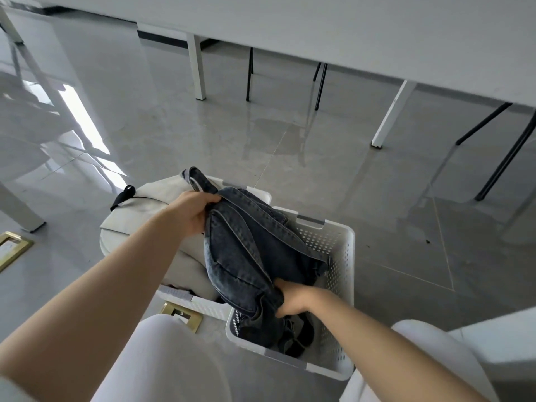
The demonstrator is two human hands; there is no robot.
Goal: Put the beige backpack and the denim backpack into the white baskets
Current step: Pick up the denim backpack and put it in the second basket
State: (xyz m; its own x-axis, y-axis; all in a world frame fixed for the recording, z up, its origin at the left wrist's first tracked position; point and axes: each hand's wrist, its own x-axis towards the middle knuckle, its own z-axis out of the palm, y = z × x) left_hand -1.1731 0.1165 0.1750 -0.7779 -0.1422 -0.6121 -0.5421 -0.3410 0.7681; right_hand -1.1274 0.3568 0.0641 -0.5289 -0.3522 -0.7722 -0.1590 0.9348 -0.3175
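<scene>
The dark denim backpack (249,256) hangs partly inside the right white basket (339,248), its lower end down among the perforated walls. My left hand (194,210) grips its top end near the strap loop. My right hand (293,298) grips its lower part over the basket. The beige backpack (145,216) lies in the left white basket (203,304), filling it and spilling over the rim; a black strap sticks out at its far left. Most of that left basket is hidden by the bags and my arm.
Both baskets stand on a glossy grey tiled floor. A white table (348,30) with white legs spans the back, with black chair legs (504,158) under it. Brass floor sockets (181,316) sit by the baskets and at far left. My white-clad knees are in front.
</scene>
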